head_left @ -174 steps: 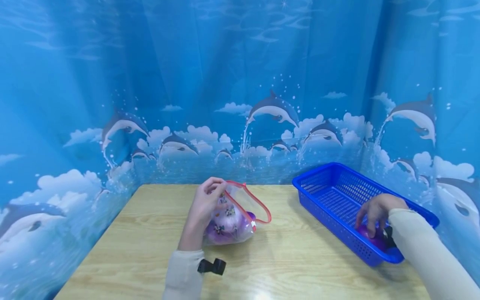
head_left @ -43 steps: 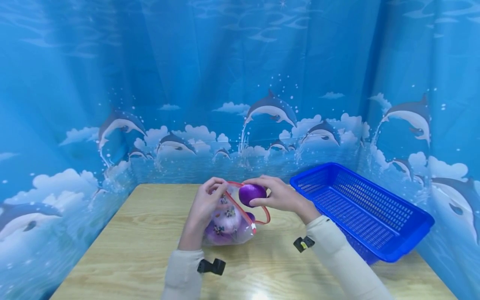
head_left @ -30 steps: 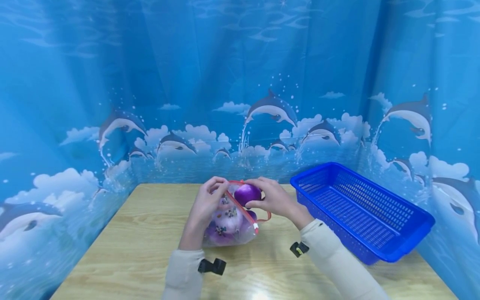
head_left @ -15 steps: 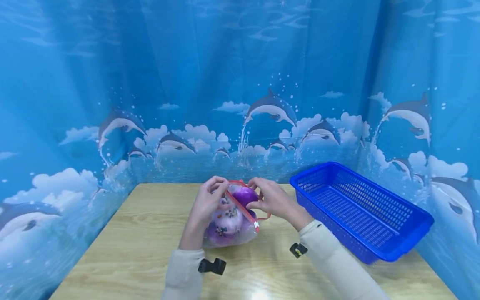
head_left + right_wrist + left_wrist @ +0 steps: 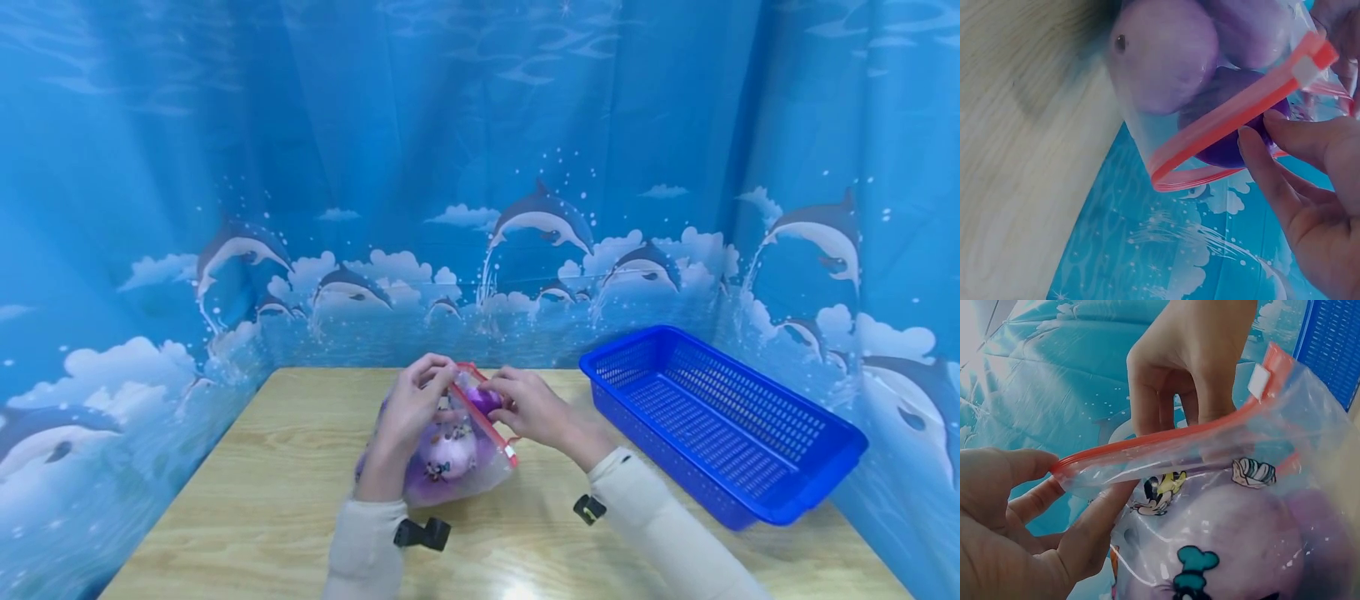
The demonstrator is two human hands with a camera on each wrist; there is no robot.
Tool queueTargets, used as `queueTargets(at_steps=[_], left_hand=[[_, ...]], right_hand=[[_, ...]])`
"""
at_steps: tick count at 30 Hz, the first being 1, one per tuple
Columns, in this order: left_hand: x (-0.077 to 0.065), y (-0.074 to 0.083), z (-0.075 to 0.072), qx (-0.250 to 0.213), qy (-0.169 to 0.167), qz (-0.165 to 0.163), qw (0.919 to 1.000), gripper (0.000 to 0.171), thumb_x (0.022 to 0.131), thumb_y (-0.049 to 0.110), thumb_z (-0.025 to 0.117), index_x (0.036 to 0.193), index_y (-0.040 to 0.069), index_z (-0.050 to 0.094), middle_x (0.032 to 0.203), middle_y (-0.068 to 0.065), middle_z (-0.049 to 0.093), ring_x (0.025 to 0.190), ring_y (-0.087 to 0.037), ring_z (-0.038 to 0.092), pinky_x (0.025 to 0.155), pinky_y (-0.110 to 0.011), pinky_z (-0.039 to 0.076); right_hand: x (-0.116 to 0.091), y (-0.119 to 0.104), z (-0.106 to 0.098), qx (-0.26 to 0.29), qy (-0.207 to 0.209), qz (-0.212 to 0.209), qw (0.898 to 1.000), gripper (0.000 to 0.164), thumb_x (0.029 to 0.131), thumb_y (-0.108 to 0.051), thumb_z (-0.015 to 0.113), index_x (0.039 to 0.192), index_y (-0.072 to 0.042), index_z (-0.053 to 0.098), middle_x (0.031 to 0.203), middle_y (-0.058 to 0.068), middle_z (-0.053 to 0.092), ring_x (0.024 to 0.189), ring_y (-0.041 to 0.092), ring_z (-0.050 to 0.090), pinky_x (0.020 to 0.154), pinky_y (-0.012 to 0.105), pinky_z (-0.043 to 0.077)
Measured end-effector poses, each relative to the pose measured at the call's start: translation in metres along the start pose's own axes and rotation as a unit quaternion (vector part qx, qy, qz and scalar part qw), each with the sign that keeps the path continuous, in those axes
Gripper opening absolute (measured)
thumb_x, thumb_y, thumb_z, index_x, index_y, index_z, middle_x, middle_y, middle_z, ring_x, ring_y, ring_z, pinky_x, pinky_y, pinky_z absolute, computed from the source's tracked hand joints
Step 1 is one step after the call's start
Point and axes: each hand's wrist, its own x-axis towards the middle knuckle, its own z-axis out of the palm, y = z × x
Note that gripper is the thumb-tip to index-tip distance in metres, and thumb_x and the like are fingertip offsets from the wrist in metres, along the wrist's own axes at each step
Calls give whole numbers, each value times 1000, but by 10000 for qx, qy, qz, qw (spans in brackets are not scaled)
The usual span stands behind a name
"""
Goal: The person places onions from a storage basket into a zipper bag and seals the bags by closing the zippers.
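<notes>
A clear zip bag with a red zip edge and cartoon prints bulges with several purple balls, paler ones showing in the right wrist view. My left hand pinches the bag's red edge between thumb and fingers; the left wrist view shows this grip at the zip's end. At the bag's mouth is a dark purple ball, mostly inside. My right hand reaches there, its thumb and forefinger tips touching the ball close together rather than around it. The other fingertips are partly hidden behind the zip edge in the left wrist view.
A blue perforated basket stands to the right on the wooden table, with nothing seen in it. Behind the table hangs a blue curtain printed with dolphins.
My right hand has brought the dark purple ball from the basket to the bag, and the ball has sunk into the mouth. The bag has swelled leftward; my left hand has kept its place.
</notes>
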Motion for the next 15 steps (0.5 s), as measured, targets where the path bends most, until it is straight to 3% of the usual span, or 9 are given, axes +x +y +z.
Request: queueTargets(at_steps=[8, 15], left_hand=[[-2, 2, -1, -33, -300, 35, 9995, 25, 107, 27, 57, 117, 5, 66, 115, -15, 66, 95, -21, 66, 74, -39, 69], [-3, 3, -2, 49, -345, 34, 9994, 24, 108, 26, 57, 116, 6, 67, 112, -16, 67, 89, -21, 68, 73, -36, 69]], right_hand=[[3, -1, 8, -60, 492, -171, 9986, 31, 85, -5, 83, 115, -5, 74, 99, 6, 73, 76, 12, 67, 64, 12, 59], [4, -4, 14, -41, 856, -436, 9954, 27, 83, 0, 82, 109, -3, 75, 94, 9, 73, 74, 16, 66, 62, 11, 55]])
